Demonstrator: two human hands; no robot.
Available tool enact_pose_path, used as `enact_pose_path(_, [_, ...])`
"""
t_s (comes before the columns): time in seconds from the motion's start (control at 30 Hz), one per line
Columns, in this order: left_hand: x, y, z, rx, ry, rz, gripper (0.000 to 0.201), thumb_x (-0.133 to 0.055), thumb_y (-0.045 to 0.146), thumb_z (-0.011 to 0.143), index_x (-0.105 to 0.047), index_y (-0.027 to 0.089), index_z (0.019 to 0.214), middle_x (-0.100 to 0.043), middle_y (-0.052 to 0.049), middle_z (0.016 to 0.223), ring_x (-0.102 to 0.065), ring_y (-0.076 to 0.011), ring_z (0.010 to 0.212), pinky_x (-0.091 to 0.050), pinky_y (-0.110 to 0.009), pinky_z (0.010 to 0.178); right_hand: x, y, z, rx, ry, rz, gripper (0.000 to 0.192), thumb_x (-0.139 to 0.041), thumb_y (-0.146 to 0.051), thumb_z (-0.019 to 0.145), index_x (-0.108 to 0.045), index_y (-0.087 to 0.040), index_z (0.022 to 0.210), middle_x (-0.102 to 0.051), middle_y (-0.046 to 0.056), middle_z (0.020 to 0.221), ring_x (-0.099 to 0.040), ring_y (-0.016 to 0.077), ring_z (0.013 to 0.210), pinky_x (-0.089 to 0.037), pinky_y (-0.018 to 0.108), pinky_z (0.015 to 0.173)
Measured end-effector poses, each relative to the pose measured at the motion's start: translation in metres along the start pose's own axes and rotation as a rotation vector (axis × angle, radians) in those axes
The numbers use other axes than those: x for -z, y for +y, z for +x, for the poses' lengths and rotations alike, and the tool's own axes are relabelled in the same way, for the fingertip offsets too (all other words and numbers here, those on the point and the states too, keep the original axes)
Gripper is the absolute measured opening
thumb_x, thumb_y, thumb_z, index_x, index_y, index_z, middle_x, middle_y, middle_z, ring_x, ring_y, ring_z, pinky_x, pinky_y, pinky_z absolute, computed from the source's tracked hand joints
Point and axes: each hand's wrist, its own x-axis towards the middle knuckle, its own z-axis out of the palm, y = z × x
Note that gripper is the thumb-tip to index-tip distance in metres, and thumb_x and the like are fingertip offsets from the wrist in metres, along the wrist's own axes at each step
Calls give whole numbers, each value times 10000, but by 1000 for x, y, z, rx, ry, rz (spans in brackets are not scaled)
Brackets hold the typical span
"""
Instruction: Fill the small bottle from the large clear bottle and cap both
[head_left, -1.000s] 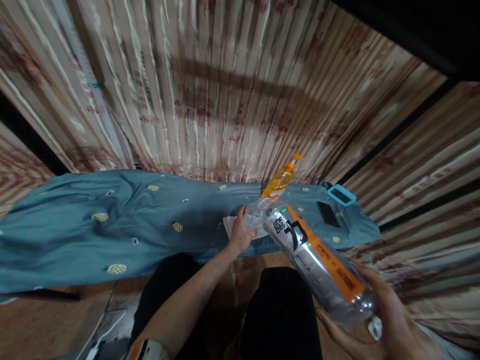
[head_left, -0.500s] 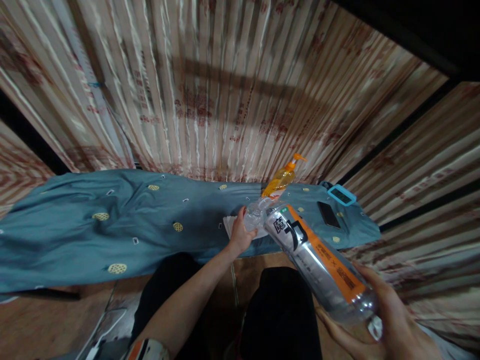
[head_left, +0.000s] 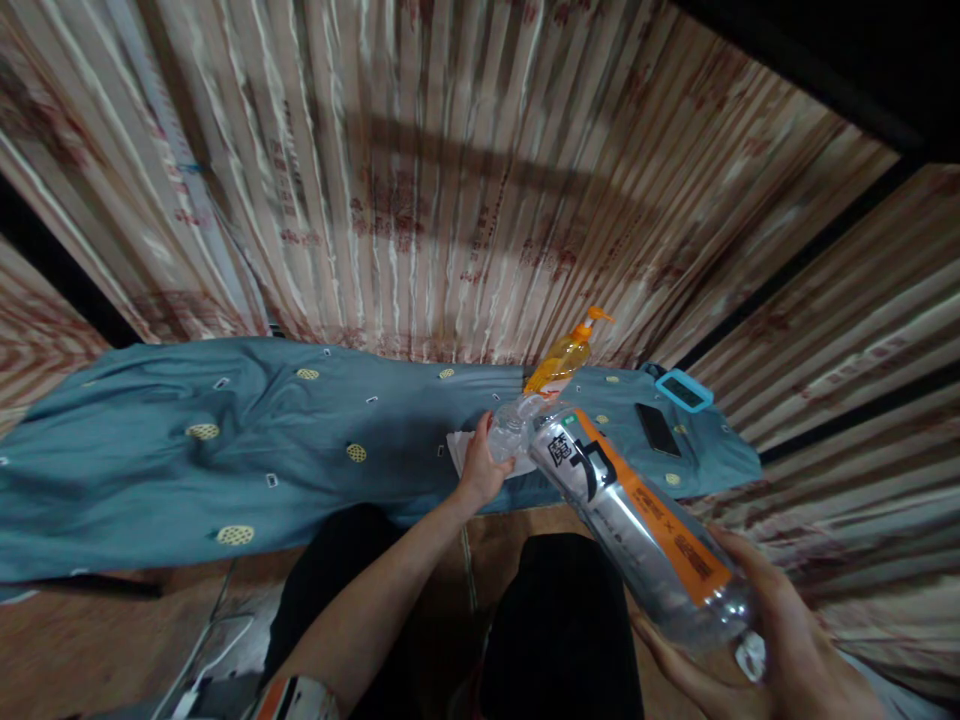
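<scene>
My right hand (head_left: 772,640) grips the base of a large clear plastic bottle (head_left: 637,520) with an orange and grey label. The bottle is tilted, its neck pointing down and away toward a small clear cup (head_left: 507,428). My left hand (head_left: 480,465) is wrapped around that cup, which rests on a white napkin (head_left: 461,450) on the blue cloth (head_left: 262,440). Behind the cup an orange pump bottle (head_left: 562,355) stands close to the large bottle's neck.
The blue patterned cloth covers a low surface along a striped curtain (head_left: 450,170). A dark phone (head_left: 657,428) and a light blue framed device (head_left: 682,390) lie at the cloth's right end. My dark-clothed legs (head_left: 555,620) are below, over a wooden floor (head_left: 90,630).
</scene>
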Motion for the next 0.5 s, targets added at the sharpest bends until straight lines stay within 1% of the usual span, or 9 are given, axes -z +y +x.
enact_pose_path(0.1, [-1, -1, 0, 5, 5, -7, 883, -791, 89, 618, -444, 268, 1410, -603, -92, 1369, -585, -299, 1254, -396, -530, 1175, 1, -2, 1, -7, 1, -5, 780, -469, -666, 952, -423, -55, 1434, -705, 202, 1108, -710, 209, 618, -546, 292, 457])
enact_pose_path(0.17, [-1, -1, 0, 9, 4, -7, 887, -789, 80, 613, -446, 276, 1407, -608, -87, 1363, -590, -298, 1252, -400, -526, 1172, 1, -3, 1, 0, 7, -1, 778, -465, -659, 958, -417, -49, 1439, -702, 206, 1110, -714, 210, 633, -542, 288, 458])
enact_pose_path(0.3, [0, 2, 0, 9, 7, 9, 881, -796, 89, 611, -456, 270, 1403, -616, -86, 1348, -596, -300, 1253, -409, -516, 1163, 0, -2, 1, 1, 12, -1, 798, -449, -682, 957, -404, -58, 1452, -701, 200, 1115, -706, 208, 616, -544, 300, 458])
enact_pose_path(0.43, [2, 5, -1, 5, -10, 0, 872, -788, 100, 625, -448, 260, 1412, -621, -88, 1348, -599, -291, 1249, -420, -502, 1155, 0, -2, 0, -21, -2, 2, 805, -457, -685, 951, -396, -62, 1456, -696, 204, 1124, -721, 223, 660, -556, 305, 477])
enact_pose_path(0.5, [2, 6, -1, 13, -13, 4, 878, -785, 100, 624, -440, 240, 1419, -616, -98, 1356, -597, -291, 1251, -417, -502, 1158, 0, -3, 0, -11, -3, -1, 796, -446, -681, 956, -400, -59, 1450, -696, 206, 1119, -703, 208, 614, -533, 296, 438])
